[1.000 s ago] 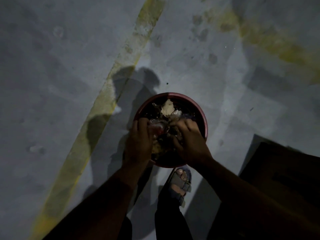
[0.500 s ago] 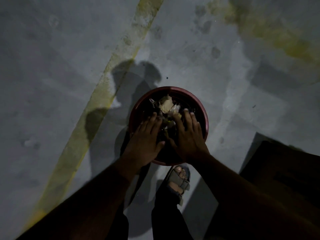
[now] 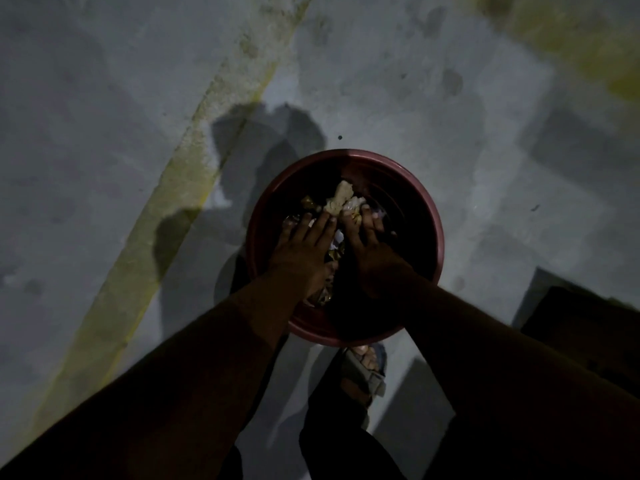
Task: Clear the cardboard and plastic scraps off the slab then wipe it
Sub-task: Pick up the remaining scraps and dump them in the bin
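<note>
On dim grey concrete floor (image 3: 450,133), left hand (image 3: 301,251) and right hand (image 3: 374,251) press flat-fingered on scraps (image 3: 341,199).

Dim light falls on a grey concrete floor (image 3: 104,98). A worn yellow stripe (image 3: 180,188) runs diagonally from top centre to lower left; a yellow patch (image 3: 588,39) stains the upper right.

**Scraps piled in a red tub**

A loose heap of cardboard and plastic scraps (image 3: 341,216) lies inside a round red tub (image 3: 437,237). The tallest piece, a pale, crumpled bit of cardboard (image 3: 341,200), stands near the tub's middle. Shiny, crinkled plastic bits surround it and trail toward the tub's near rim. The dim light hides finer detail.
</note>
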`<state>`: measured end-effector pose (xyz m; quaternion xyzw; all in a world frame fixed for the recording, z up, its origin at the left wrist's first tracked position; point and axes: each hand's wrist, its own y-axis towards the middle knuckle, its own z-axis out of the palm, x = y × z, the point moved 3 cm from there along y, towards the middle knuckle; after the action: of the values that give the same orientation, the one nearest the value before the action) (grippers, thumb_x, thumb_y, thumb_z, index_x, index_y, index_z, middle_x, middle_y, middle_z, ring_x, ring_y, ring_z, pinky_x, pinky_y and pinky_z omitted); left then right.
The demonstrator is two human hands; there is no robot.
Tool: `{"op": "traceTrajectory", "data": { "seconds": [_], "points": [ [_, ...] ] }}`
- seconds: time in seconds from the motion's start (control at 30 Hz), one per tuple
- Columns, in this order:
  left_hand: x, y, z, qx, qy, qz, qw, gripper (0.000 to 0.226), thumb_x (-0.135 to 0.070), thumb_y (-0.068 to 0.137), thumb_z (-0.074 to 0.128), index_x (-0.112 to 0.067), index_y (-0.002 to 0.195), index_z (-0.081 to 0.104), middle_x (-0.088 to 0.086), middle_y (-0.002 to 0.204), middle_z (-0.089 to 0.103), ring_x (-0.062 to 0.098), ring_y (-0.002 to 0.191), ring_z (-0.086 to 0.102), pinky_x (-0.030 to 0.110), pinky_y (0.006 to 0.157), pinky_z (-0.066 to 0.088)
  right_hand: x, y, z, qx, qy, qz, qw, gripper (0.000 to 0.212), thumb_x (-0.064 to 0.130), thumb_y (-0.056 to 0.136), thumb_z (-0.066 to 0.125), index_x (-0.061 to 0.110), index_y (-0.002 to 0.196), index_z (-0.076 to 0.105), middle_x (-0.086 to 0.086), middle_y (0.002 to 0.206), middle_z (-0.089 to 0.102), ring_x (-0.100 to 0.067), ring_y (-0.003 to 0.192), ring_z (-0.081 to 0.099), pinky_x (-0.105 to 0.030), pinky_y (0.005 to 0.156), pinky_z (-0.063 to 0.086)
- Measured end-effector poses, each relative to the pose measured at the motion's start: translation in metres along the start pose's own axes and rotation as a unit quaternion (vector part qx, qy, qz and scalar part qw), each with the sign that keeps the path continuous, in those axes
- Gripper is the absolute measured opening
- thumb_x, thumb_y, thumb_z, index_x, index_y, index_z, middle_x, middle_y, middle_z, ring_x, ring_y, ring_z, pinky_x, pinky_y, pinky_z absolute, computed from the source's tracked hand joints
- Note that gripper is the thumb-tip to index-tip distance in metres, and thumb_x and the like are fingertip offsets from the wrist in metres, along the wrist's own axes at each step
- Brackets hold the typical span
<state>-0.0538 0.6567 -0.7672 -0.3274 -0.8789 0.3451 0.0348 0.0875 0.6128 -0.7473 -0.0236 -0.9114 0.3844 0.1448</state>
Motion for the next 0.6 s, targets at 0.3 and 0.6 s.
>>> {"op": "traceTrajectory", "data": {
  "seconds": [0.3, 0.6],
  "points": [
    [0.000, -0.066, -0.067, -0.119, -0.040, 0.015, 0.992, 0.076, -0.047, 0.096, 0.054, -0.013, 0.158, 0.026, 0.014, 0.165, 0.022, 0.036, 0.148, 0.024, 0.051, 0.118, 0.025, 0.025, -0.053, -0.063, -0.086, 0.042, 0.024, 0.995, 0.080, 0.045, 0.096, 0.058, 0.027, 0.161, 0.016, -0.013, 0.168, 0.009, -0.040, 0.150, 0.018, -0.057, 0.114, 0.030],
    [-0.019, -0.177, -0.214, -0.212, -0.012, -0.014, 0.977, 0.075, -0.045, 0.085, 0.069, -0.015, 0.150, 0.043, 0.014, 0.158, 0.039, 0.033, 0.143, 0.039, 0.053, 0.107, 0.039, 0.079, -0.189, -0.173, -0.173, 0.076, 0.030, 0.982, 0.072, 0.047, 0.100, 0.044, 0.019, 0.161, 0.018, -0.011, 0.167, 0.018, -0.030, 0.154, 0.015, -0.051, 0.122, 0.018]
  ]
}}
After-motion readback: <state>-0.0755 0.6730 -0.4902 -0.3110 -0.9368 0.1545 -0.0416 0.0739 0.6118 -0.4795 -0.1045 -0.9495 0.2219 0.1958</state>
